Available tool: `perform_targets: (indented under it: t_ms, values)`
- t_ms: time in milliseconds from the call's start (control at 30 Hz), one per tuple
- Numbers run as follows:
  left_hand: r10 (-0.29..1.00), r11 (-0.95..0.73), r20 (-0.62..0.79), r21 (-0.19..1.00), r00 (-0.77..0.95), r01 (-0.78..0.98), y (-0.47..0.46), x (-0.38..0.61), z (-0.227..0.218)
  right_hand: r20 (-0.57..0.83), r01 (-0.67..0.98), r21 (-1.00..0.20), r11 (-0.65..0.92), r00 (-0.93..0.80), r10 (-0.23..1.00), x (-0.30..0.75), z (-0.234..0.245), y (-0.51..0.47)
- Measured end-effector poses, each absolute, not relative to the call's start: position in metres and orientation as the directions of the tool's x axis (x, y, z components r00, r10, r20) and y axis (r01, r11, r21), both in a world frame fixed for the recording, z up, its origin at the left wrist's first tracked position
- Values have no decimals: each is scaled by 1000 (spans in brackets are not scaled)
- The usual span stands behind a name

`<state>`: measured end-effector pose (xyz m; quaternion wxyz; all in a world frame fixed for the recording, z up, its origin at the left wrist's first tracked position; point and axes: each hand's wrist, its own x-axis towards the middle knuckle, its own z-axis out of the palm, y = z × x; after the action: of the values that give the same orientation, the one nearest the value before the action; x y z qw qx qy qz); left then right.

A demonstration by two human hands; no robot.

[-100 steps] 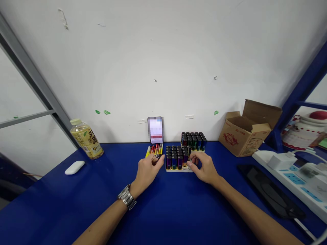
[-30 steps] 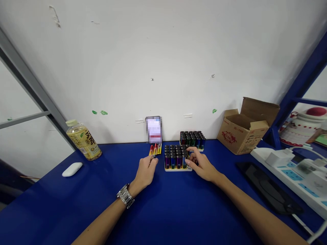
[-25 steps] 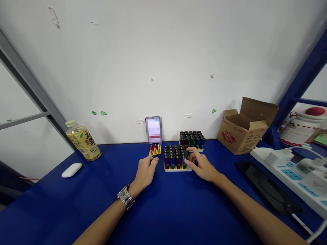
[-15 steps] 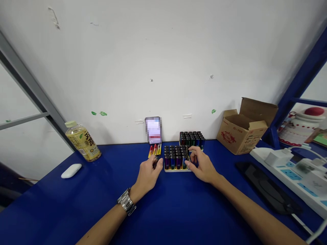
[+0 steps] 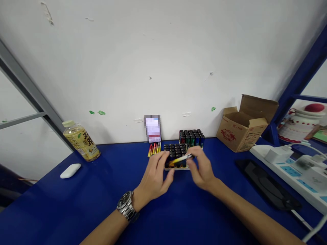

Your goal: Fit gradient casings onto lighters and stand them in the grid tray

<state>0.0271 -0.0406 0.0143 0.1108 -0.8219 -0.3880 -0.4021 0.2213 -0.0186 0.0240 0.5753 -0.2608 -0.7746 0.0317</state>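
Both my hands meet above the blue table, in front of a tray of upright lighters [image 5: 176,149]. Between them lies a yellow-orange lighter [image 5: 179,160], held sideways and blurred by motion. My left hand [image 5: 155,177], with a metal watch on the wrist, pinches its left end. My right hand [image 5: 201,168] pinches its right, metal end. A second tray of lighters [image 5: 191,137] stands behind, near the wall. A few loose red and yellow lighters [image 5: 154,149] lie flat to the left of the near tray.
A tea bottle [image 5: 80,140] and a white earbud case [image 5: 70,170] sit at the left. An open cardboard box [image 5: 244,124] stands at the right rear. A black phone [image 5: 265,185] and a white power strip [image 5: 293,170] lie at the right. A small card [image 5: 152,128] leans on the wall.
My left hand left the loose lighters and came toward me. My right hand lifted off the tray. Both now grip one yellow-orange lighter between them, in front of the tray.
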Motion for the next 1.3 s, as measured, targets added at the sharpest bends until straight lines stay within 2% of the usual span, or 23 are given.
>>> perform_targets:
  t_ms: [100, 167, 200, 300, 433, 633, 700, 833, 900, 1067, 1167, 1300]
  values:
    - [684, -459, 701, 199, 201, 866, -24, 11, 12, 799, 461, -568, 682, 109, 592, 247, 17, 3]
    - [803, -325, 577, 211, 151, 922, -12, -1, 8, 754, 511, -615, 601, 157, 638, 263, 11, 17]
    - [849, -292, 503, 193, 161, 937, -7, -7, 5, 737, 538, -614, 577, 128, 664, 269, 7, 23]
    - [924, -224, 345, 146, 163, 964, 4, -20, 2, 707, 587, -547, 597, -59, 705, 274, -2, 32]
    - [954, -128, 279, 60, 107, 990, 5, -22, 9, 622, 605, -465, 647, -296, 725, 265, -4, 32]
    - [979, 13, 204, -28, -7, 1000, 0, -16, 23, 524, 763, -247, 597, -413, 745, 264, 14, 28]
    - [982, 64, 181, -33, -57, 997, -1, -15, 25, 512, 773, -244, 586, -411, 754, 263, 16, 27]
    - [973, 126, 190, 24, -128, 992, -1, -13, 22, 453, 738, -422, 527, -332, 828, 254, 8, 25]
    - [969, 136, 200, 46, -142, 990, 0, -12, 19, 424, 726, -469, 503, -314, 850, 249, 2, 25]
    - [966, 116, 202, 220, -161, 969, 6, -21, 9, 428, 728, -499, 470, -264, 864, 242, -2, 20]
    - [958, 110, 223, 300, -182, 947, 9, -27, 7, 374, 726, -540, 425, -245, 895, 240, 0, 17]
    - [921, 69, 321, 425, -222, 902, 8, -23, 13, 342, 725, -522, 450, -305, 889, 242, 2, 18]
